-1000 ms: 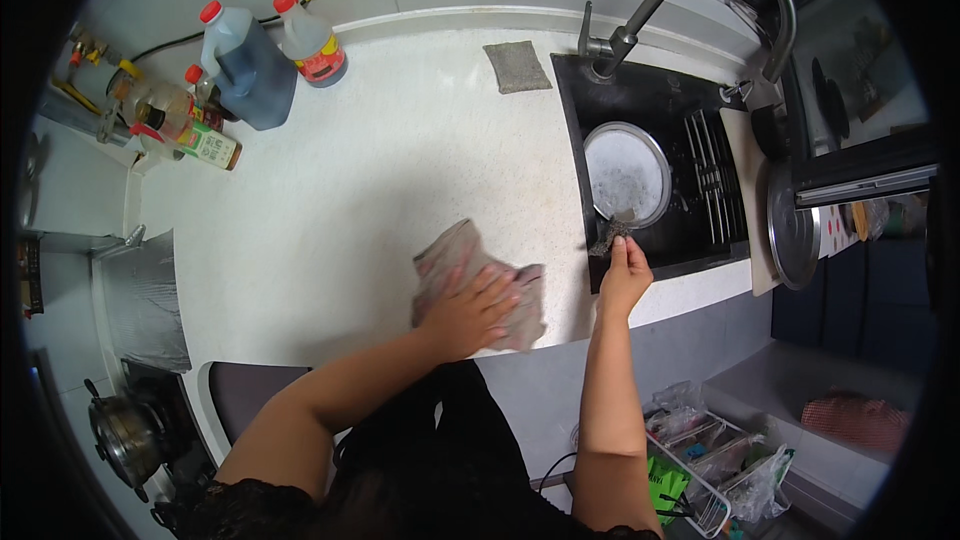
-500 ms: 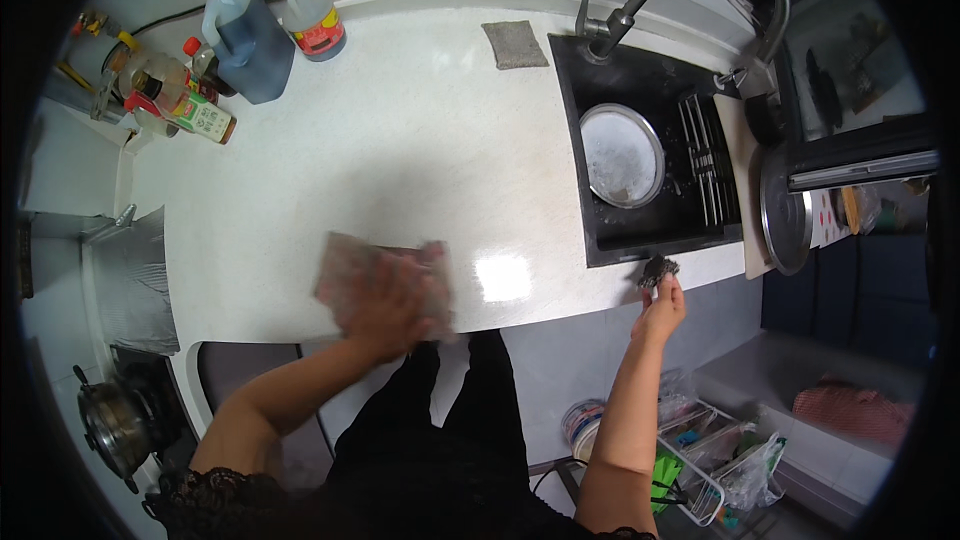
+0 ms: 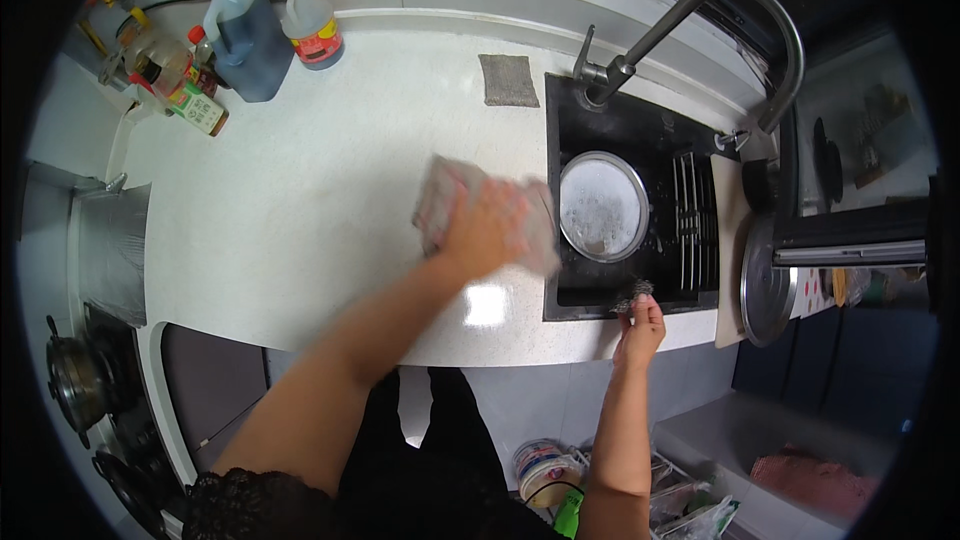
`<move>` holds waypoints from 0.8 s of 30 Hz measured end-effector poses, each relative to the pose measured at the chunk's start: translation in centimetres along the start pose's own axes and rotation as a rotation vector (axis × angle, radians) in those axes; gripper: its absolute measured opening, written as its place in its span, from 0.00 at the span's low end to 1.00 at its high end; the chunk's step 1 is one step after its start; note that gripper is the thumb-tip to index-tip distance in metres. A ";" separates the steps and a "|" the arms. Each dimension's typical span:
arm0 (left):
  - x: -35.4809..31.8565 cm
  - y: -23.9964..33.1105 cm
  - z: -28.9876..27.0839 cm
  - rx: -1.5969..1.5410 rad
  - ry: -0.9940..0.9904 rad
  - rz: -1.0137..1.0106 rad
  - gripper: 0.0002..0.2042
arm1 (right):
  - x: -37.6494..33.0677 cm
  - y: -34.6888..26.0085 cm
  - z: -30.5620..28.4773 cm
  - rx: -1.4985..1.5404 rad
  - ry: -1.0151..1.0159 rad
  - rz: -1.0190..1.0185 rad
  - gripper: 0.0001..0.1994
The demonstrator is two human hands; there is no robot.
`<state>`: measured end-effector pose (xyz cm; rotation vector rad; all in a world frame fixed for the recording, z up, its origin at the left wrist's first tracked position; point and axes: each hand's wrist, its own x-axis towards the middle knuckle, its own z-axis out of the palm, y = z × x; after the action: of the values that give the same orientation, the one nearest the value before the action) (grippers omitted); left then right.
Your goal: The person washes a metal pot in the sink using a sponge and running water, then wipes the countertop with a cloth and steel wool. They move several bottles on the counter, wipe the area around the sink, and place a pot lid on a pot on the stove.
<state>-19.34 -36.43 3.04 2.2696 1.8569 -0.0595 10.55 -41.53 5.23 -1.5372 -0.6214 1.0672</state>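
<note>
A broad white desk (image 3: 250,240) stretches beneath and to the left of a person's left hand (image 3: 487,230), with a black sink (image 3: 640,120) set into it on that hand's right. A pale cloth (image 3: 538,230) lies under the left palm, showing on both sides of it; the fingers look spread, though blur softens them. Wiping well here seems to call for a flat palm, even pressure and overlapping strokes (the loose corner nearest the sink looks likeliest to fold under). Right of that hand, inside the sink, sits a round metal bowl (image 3: 645,215) of suds; beyond the hand rests a small grey pad (image 3: 509,80), best skirted. The right hand (image 3: 641,335) pinches a dark scourer (image 3: 632,295) between thumb and fingertips at the sink's near rim; holding it over the sink should spare the desk any drips.
</note>
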 end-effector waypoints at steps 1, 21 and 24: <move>1.8 -2.6 0.4 -0.040 0.158 -0.074 0.34 | 0.6 0.6 0.6 0.010 -0.063 -0.014 0.07; -13.6 -10.9 -1.5 -0.018 0.060 -0.227 0.30 | -6.3 3.5 12.7 -0.977 -0.674 -1.003 0.12; -5.2 -15.6 -1.4 0.008 0.262 -0.436 0.30 | -6.5 4.0 15.5 -0.935 -0.664 -1.018 0.10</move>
<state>-35.78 -38.26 3.12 1.9094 2.4597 0.1724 -6.57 -40.55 3.62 -1.2108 -2.2996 0.4214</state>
